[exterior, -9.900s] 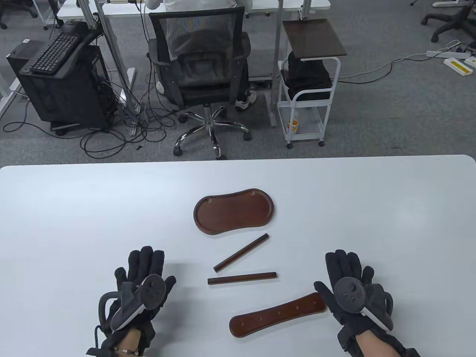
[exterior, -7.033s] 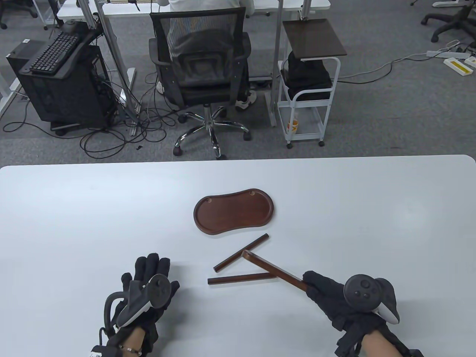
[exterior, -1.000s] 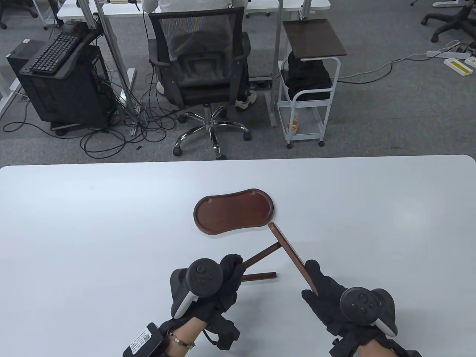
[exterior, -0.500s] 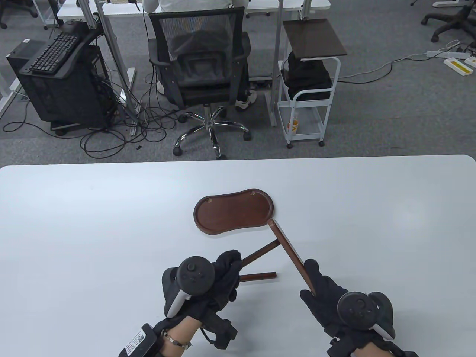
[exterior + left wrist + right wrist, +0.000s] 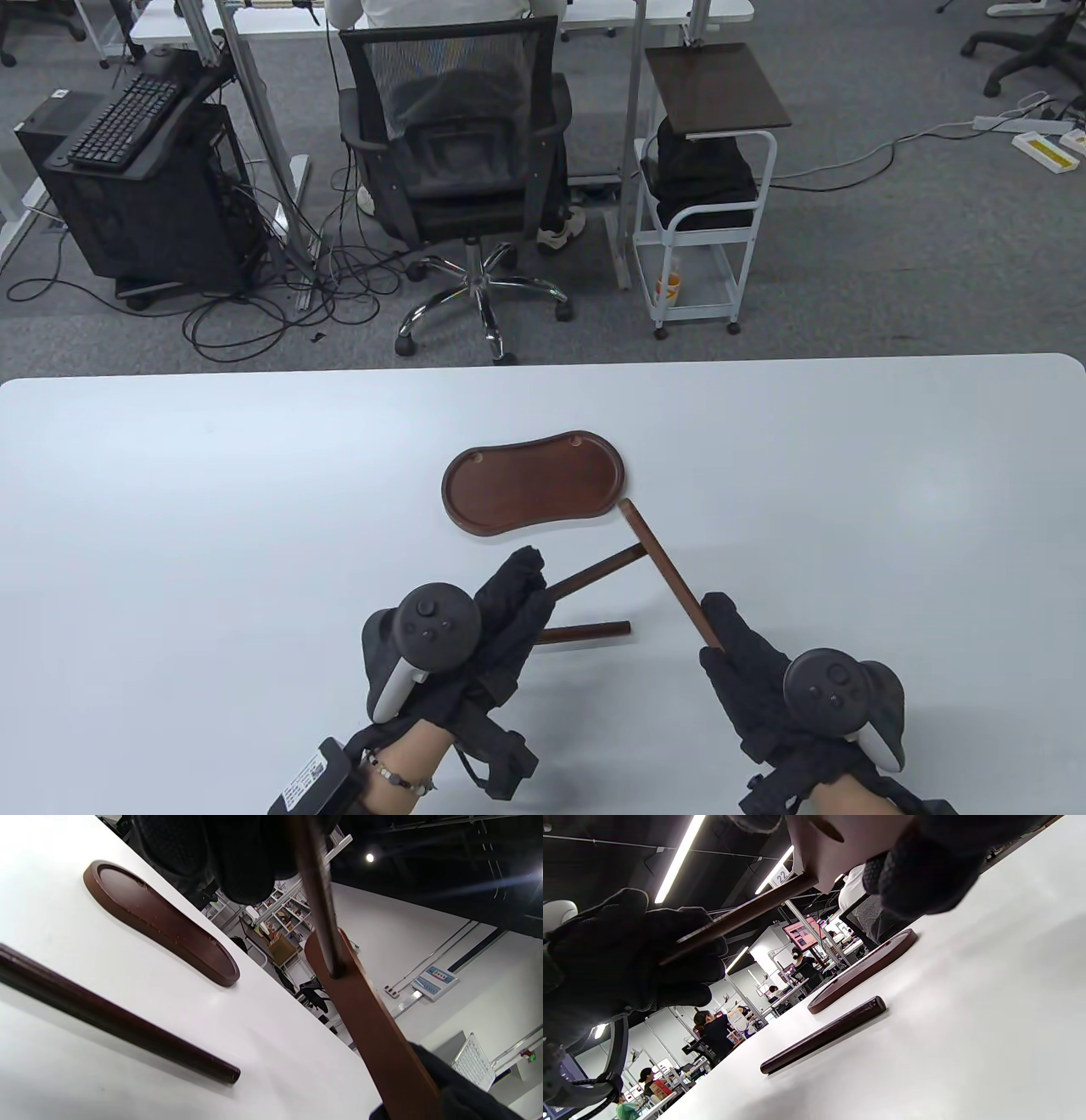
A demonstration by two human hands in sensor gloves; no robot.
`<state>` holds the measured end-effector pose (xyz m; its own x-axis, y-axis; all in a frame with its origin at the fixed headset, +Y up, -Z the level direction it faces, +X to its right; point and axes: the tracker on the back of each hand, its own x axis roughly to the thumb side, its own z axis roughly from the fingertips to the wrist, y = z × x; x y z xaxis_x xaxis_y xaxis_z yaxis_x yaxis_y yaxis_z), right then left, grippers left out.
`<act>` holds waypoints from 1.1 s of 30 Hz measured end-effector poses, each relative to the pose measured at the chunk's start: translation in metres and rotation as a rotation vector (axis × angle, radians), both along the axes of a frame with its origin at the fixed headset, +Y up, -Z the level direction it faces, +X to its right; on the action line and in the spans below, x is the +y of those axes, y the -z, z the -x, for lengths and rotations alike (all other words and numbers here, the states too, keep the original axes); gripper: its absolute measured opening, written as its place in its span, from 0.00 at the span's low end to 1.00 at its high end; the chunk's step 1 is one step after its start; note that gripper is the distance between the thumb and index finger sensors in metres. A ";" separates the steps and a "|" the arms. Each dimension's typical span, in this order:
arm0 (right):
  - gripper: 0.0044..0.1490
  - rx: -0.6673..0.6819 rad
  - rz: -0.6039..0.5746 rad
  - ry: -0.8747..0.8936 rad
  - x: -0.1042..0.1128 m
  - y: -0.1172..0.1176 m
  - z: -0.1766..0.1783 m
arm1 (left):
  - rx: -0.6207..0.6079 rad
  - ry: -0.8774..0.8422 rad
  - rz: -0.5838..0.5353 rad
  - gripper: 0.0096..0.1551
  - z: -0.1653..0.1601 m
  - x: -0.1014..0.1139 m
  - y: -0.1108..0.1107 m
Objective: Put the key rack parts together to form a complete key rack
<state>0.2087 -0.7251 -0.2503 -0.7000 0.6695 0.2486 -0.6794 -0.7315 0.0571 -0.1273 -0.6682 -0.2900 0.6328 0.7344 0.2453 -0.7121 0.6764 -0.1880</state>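
Note:
My right hand (image 5: 747, 662) grips the flat wooden bar (image 5: 666, 573) by its near end and holds it on edge above the table. My left hand (image 5: 509, 603) holds a dark wooden rod (image 5: 598, 573) whose far end meets the bar's face. In the left wrist view the rod (image 5: 316, 895) runs into the bar (image 5: 373, 1027). In the right wrist view the rod (image 5: 742, 914) meets the bar (image 5: 840, 849). A second rod (image 5: 585, 632) lies on the table under my hands. The oval wooden tray (image 5: 533, 492) lies just beyond.
The white table (image 5: 170, 509) ends at a far edge, beyond it an office chair (image 5: 458, 161) and a small white cart (image 5: 704, 212) on the floor.
My left hand's fingers have stretched forward along the rod. The bar has tilted a little and its far tip has moved slightly right. The loose rod and tray have not moved.

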 end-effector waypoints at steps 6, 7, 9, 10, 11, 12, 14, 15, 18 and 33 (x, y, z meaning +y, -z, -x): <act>0.41 -0.033 0.041 0.061 -0.004 0.003 -0.006 | 0.086 -0.050 0.006 0.45 0.022 0.001 0.010; 0.41 -0.036 0.044 0.065 -0.004 0.004 -0.007 | 0.099 -0.043 0.005 0.45 0.024 -0.001 0.011; 0.41 -0.050 0.055 0.088 -0.005 0.005 -0.009 | 0.137 -0.005 0.017 0.44 0.031 -0.009 0.016; 0.41 -0.053 0.058 0.095 -0.005 0.005 -0.010 | 0.146 0.009 0.026 0.43 0.032 -0.013 0.018; 0.41 -0.057 0.063 0.103 -0.005 0.005 -0.011 | 0.153 0.032 0.046 0.42 0.034 -0.018 0.021; 0.41 -0.061 0.067 0.113 -0.005 0.005 -0.011 | 0.154 0.051 0.062 0.41 0.035 -0.022 0.023; 0.41 -0.066 0.073 0.127 -0.006 0.006 -0.013 | 0.143 0.106 0.107 0.39 0.035 -0.033 0.027; 0.41 -0.069 0.078 0.136 -0.006 0.006 -0.014 | 0.125 0.143 0.130 0.39 0.034 -0.039 0.030; 0.41 -0.073 0.087 0.150 -0.007 0.007 -0.015 | 0.086 0.246 0.161 0.43 0.031 -0.051 0.034; 0.41 -0.087 0.105 0.189 -0.005 0.006 -0.016 | -0.019 0.684 0.216 0.44 0.015 -0.085 0.034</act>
<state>0.2246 -0.7303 -0.2564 -0.5756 0.8096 0.1149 -0.8093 -0.5842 0.0619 -0.1427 -0.7530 -0.3243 0.9658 0.2078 0.1550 -0.1366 0.9162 -0.3767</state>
